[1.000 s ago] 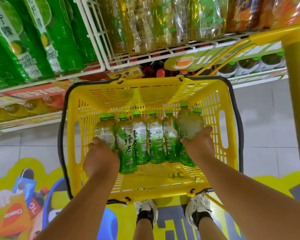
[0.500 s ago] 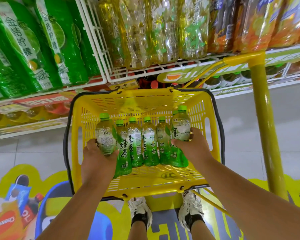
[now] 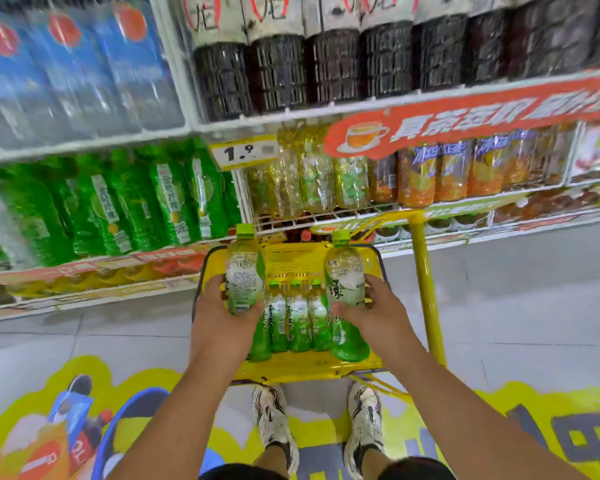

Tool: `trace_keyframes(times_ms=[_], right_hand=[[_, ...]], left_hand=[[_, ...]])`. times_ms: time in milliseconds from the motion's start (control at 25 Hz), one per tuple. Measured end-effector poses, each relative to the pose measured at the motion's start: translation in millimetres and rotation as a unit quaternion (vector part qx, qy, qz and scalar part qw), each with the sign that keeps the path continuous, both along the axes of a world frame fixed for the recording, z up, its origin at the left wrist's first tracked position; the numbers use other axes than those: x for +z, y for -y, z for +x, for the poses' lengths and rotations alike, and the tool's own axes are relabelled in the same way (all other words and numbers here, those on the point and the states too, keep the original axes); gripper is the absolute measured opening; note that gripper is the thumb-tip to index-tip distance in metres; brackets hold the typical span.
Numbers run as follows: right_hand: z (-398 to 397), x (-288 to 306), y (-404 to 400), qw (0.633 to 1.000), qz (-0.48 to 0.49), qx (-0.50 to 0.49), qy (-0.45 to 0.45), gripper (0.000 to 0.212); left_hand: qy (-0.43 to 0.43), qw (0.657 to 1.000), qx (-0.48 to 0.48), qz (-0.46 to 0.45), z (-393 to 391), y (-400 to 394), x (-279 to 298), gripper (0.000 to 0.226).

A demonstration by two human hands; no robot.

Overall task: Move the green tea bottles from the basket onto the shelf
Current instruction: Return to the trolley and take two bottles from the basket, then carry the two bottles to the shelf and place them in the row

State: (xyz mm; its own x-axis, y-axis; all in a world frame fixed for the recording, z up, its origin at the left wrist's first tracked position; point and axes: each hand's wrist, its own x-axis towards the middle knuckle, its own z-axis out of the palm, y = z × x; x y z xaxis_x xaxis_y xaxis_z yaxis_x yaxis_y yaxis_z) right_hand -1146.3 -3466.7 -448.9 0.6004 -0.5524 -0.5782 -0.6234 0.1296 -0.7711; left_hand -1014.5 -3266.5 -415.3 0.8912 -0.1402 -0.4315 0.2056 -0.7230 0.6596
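Green tea bottles (image 3: 244, 271) gripped upright, left hand (image 3: 219, 320), right hand (image 3: 378, 311).

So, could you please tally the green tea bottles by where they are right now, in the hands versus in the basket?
Held in the left hand: 1 bottle
Held in the right hand: 1 bottle
Visible in the basket: 3 bottles
Total: 5

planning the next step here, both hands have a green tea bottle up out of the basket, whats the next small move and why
Probably carry both bottles up and forward to the shelf. The left hand grips one green tea bottle and the right hand grips another, both raised above the yellow basket, where three more wait.
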Motion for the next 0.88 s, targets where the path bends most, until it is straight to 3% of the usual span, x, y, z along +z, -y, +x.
trace_keyframes(times_ms=[200,440,640,760,880], right_hand=[[-8,113,3,0.998,-0.024,-0.009,0.050,0.047],[-13,249,17,0.989,-0.037,-0.007,0.145,0.055],[-14,360,40,0.973,-0.072,0.010,0.217,0.041],[-12,406,53,0.961,-0.111,0.009,0.253,0.071],[-9,448,62,0.949,-0.142,0.017,0.282,0.084]], left_hand=[[0.029,0.998,-0.006,-0.060,-24,20,123,0.051],[0.089,0.986,-0.020,-0.138,-28,43,250,0.080],[0.155,0.965,-0.024,-0.212,-30,58,348,0.079],[0.180,0.954,-0.025,-0.238,-33,66,395,0.080],[0.212,0.942,-0.021,-0.258,-36,75,436,0.078]])
